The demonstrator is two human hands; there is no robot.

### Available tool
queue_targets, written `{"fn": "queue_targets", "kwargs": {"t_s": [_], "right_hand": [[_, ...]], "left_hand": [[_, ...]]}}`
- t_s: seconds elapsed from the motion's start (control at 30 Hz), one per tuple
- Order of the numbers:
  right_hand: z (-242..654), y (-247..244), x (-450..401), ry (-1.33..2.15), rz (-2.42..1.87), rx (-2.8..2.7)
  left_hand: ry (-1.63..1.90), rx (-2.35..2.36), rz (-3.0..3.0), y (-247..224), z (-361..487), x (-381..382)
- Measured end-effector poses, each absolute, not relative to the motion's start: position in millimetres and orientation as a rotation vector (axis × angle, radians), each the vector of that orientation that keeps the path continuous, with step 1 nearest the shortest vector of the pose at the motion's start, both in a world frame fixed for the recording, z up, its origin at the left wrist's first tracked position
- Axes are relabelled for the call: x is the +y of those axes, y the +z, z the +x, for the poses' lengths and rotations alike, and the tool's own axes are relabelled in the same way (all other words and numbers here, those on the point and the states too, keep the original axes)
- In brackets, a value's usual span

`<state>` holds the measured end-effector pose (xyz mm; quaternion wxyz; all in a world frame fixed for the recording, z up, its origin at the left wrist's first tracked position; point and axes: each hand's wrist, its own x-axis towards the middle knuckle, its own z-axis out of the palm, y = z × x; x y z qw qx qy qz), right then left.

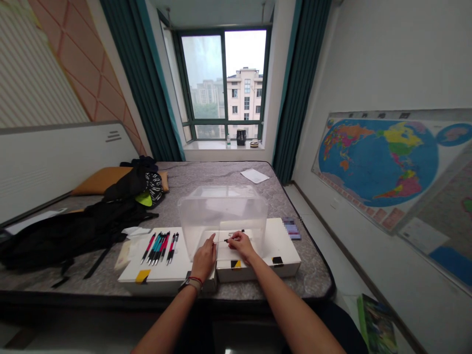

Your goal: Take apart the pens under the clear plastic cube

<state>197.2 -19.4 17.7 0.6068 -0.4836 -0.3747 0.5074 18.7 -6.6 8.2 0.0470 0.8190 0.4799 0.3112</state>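
A clear plastic bin (223,209) rests on its side across two white boxes, its opening toward me. Inside that opening, my right hand (241,246) pinches a slim pen part (226,240) with a dark piece at the fingertips. A thin pale rod, like a refill, spans from it to my left hand (205,256), whose closed fingers are at its other end. Small dark parts (236,232) lie just beyond my right fingers. Several red, teal and black pens (159,248) are lined up on the left white box (129,270), left of my left hand.
The right white box (283,241) carries tape pieces along its front. A black bag (88,228) and a cap (153,187) lie at left on the mattress (210,172). A paper sheet (254,175) lies toward the window. At right, a blurred purple item (292,229) sits near the edge.
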Motion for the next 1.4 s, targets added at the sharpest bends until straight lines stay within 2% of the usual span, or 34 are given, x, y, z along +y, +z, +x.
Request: {"fn": "queue_targets", "kwargs": {"t_s": [0.37,0.63,0.77,0.97,1.4], "right_hand": [[196,6,-13,1.237,-1.117,-1.242],[199,16,-19,1.213,-1.178,-1.407],[202,17,-18,1.255,-1.108,-1.262],[204,14,-17,1.249,-1.024,-0.819],[204,17,-17,1.210,-1.006,-0.755]], "left_hand": [[1.044,1.374,2.412,6,17,-5],[0.955,1.395,2.413,6,15,-5],[0.951,1.417,2.253,10,12,4],[0.722,1.454,2.273,26,23,19],[0.405,1.412,2.429,42,89,41]]}}
